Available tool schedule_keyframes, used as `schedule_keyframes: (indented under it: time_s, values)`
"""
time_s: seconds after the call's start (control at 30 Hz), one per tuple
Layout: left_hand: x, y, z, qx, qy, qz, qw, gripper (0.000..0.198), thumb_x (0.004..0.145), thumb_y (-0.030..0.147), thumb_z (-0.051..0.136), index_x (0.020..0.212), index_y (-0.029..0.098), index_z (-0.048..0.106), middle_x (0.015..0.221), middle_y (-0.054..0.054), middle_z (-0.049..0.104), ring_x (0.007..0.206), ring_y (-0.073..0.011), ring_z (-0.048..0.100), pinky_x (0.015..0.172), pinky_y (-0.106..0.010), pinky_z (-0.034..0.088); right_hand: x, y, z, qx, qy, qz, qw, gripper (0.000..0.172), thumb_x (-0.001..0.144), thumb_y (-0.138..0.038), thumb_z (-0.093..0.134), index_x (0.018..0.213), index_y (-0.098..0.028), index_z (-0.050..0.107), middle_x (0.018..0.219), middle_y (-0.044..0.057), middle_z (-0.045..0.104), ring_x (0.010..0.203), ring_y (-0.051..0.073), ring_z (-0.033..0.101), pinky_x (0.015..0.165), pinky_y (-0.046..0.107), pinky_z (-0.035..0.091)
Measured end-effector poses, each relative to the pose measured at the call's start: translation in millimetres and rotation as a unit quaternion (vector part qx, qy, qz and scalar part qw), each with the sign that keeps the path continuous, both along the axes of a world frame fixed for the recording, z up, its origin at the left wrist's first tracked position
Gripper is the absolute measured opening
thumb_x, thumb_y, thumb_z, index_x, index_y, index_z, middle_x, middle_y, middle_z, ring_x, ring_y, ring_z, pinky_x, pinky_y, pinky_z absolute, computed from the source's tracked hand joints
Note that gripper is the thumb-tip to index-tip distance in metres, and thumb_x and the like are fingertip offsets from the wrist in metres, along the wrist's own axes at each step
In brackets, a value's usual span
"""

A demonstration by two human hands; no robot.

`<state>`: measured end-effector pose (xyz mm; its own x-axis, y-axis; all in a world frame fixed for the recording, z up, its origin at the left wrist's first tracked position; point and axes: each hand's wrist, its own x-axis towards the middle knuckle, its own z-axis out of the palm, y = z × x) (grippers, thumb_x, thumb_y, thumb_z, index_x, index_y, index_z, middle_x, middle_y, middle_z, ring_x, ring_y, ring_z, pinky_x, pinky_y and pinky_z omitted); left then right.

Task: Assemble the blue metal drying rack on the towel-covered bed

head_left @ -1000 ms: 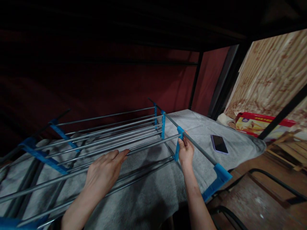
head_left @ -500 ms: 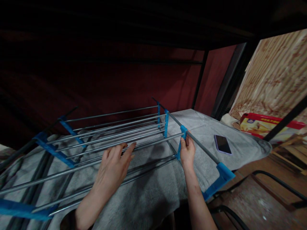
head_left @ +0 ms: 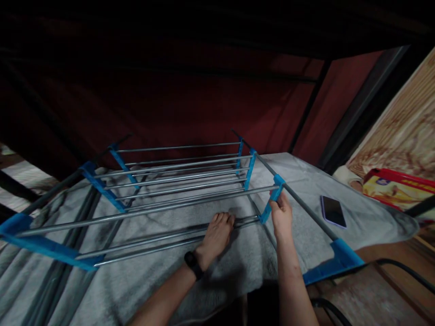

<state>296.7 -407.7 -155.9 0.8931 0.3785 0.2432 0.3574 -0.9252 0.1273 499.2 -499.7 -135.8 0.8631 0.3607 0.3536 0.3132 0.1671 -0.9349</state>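
Note:
A rack of thin metal rods and blue plastic brackets lies across the grey cloth. My left hand (head_left: pixel 218 232), with a dark band on its wrist, is curled over the lower metal rods (head_left: pixel 149 242) of the near tier, close to their right end. My right hand (head_left: pixel 282 213) grips a blue bracket (head_left: pixel 272 201) into which those rods run. That bracket sits on a long grey side tube (head_left: pixel 307 210). A loose blue bracket end (head_left: pixel 345 258) caps the tube at its near end. On the left, another blue bracket (head_left: pixel 50 246) carries the rods' other ends.
Several dark tubes (head_left: pixel 73 231) lie on the grey cloth (head_left: pixel 122 290) at the left. A phone (head_left: pixel 333 211) rests on the cloth to the right. Beyond it is a red and yellow box (head_left: pixel 397 188). A metal-framed chair (head_left: pixel 377 294) stands at the lower right.
My left hand has moved right and down onto the lower rods, its fingers now curled. My right hand stays at the same bracket. The view has shifted, showing more of the left side.

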Motion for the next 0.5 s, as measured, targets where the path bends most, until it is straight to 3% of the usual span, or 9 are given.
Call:
schedule_keyframes:
  time_s: [0.2,0.3,0.5]
  values:
    - [41.1,2.2,-9.5,-0.109,0.039,-0.034,0.993,0.041,0.091,0.01,0.04,0.129,0.015,0.053,0.12,-0.013,0.061,0.11,-0.0229,0.057,0.102,-0.039,0.04,2.8,-9.4,4.1,-0.046,-0.012,0.054,0.997,0.045,0.069,-0.024,0.051,0.111,-0.022,0.066,0.12,0.006,0.068,0.118,0.027,0.057,0.106,0.045,0.038]
    - [43.2,2.0,-5.2,-0.109,0.016,-0.041,0.993,0.045,0.089,0.006,0.038,0.131,0.017,0.051,0.12,-0.011,0.061,0.11,-0.0213,0.056,0.101,-0.036,0.041,4.3,-12.8,4.7,-0.07,-0.012,0.075,0.995,0.043,0.069,-0.025,0.052,0.109,-0.023,0.068,0.12,0.007,0.067,0.119,0.028,0.056,0.106,0.046,0.038]
    - [36.5,-0.8,12.3,-0.093,0.021,-0.05,0.994,0.051,0.085,0.002,0.035,0.132,0.02,0.047,0.107,-0.008,0.062,0.093,-0.0189,0.061,0.085,-0.031,0.048,5.8,-15.6,3.7,-0.108,-0.022,0.093,0.99,0.042,0.072,-0.027,0.05,0.11,-0.023,0.068,0.121,0.007,0.067,0.115,0.028,0.058,0.103,0.047,0.039]
